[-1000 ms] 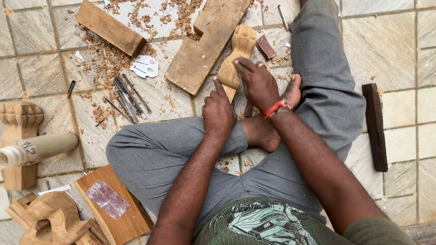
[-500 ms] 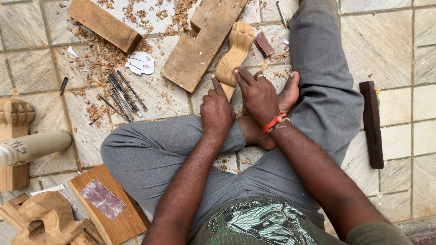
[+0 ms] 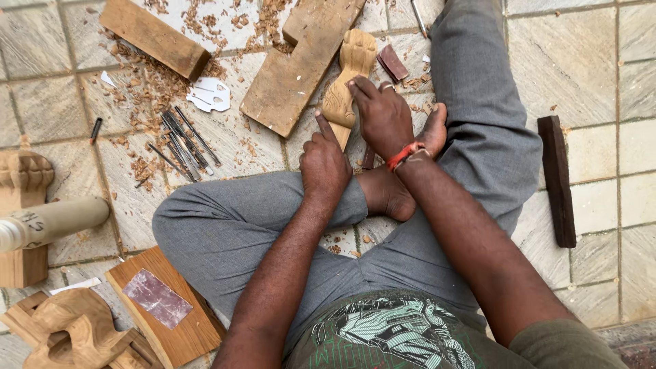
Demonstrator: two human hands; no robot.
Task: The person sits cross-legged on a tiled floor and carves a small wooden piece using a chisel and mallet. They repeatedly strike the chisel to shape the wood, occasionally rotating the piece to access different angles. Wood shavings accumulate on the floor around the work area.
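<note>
On tile floor: both hands [image 3: 383, 116] touch carved wood pc [image 3: 345, 89].

The carved wooden piece [image 3: 347, 78] under the right hand [image 3: 385, 117] is pale, bare wood, matt, its rounded top cut into smooth ridges. The flat plank [image 3: 294, 72] beside it is raw timber, dull and slightly rough. The floor [image 3: 588, 61] is matt stone tile, mottled grey with darker joints, strewn with curled wood shavings [image 3: 147, 89]. The carving tools [image 3: 181, 140] are thin dark metal rods with a faint sheen. The trousers [image 3: 225, 232] are smooth grey cloth. The dark wooden bar [image 3: 557, 181] looks dense and matt. The sandpaper sheet [image 3: 157, 298] is dull, grainy, reddish-grey.
</note>
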